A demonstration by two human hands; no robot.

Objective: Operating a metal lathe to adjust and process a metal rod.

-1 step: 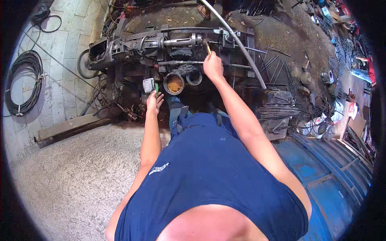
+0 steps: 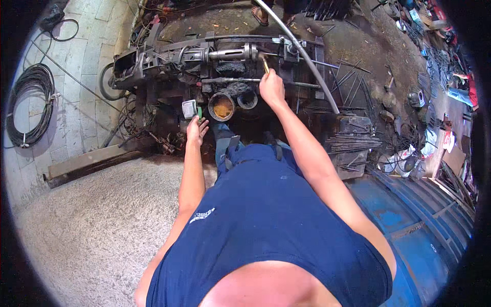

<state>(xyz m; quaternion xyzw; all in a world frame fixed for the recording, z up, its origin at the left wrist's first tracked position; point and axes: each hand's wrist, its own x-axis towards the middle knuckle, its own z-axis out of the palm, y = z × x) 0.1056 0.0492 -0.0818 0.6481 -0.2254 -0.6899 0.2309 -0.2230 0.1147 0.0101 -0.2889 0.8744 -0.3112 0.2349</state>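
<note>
My right hand is closed around the pale handle of a brush. The brush's dark head reaches the end of a metal spindle on a long, dark, greasy machine. My left hand is open, fingers apart, below a small grey-white box with a green piece at its side. Its fingertips are close to the green piece; whether they touch it I cannot tell. Between my hands stand a round can with orange-brown contents and a smaller dark can.
A pale curved pipe crosses the machine's right end. Thin metal rods lie on a stand at the right. A coil of black cable rests on the paving at the left. Another person's foot shows beyond the machine.
My right hand and the brush have shifted very slightly toward me. My left hand stays in the same place by the box.
</note>
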